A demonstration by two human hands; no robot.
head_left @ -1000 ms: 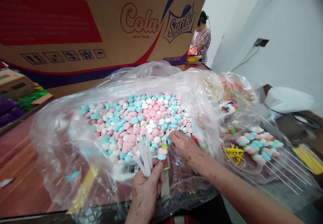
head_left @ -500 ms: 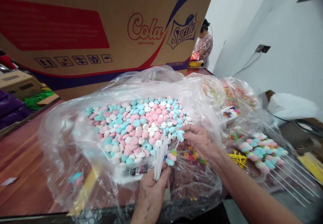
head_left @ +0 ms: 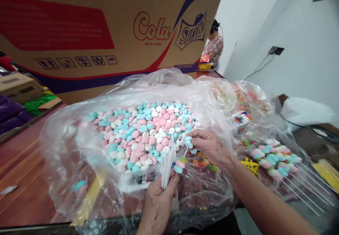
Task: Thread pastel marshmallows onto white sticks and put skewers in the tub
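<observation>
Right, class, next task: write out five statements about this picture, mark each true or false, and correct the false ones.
1. The left hand holds white sticks. True.
2. The right hand pinches pink candy. False: the candy in its fingertips is blue.
3. The big cardboard box stands behind the loose candies. True.
4. The loose candies are all white. False: they are pink, blue and white.
5. The yellow strips lie left of the cluster of skewered candies, as pictured. True.
</observation>
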